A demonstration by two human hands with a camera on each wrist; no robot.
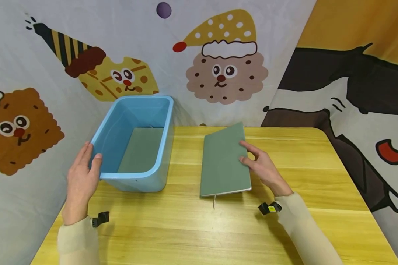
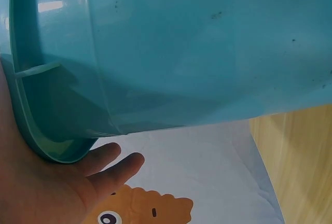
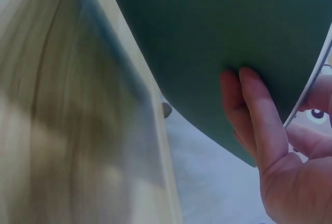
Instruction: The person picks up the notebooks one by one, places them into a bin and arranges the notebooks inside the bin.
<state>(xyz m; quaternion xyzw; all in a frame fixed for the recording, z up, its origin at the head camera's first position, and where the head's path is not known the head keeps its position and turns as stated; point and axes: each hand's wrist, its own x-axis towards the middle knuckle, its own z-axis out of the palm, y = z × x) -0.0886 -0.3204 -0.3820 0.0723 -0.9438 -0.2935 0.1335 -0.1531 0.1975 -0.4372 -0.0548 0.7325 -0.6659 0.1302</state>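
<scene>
A green notebook is tilted above the table, with a thin ribbon hanging from its lower edge. My right hand pinches its right side; in the right wrist view, fingers press the underside while the thumb is on the other face. My left hand rests on the near left corner of a light blue plastic tub, touching its rim. Straight fingers of that hand extend past the tub's corner in the left wrist view. Inside the tub, a flat green notebook lies on the bottom.
The yellow wood-grain table carries the tub on the left. Behind it hangs a pale cloth printed with cartoon biscuits and cheese. Another printed cloth hangs along the right side. Black wrist straps show at both sleeves.
</scene>
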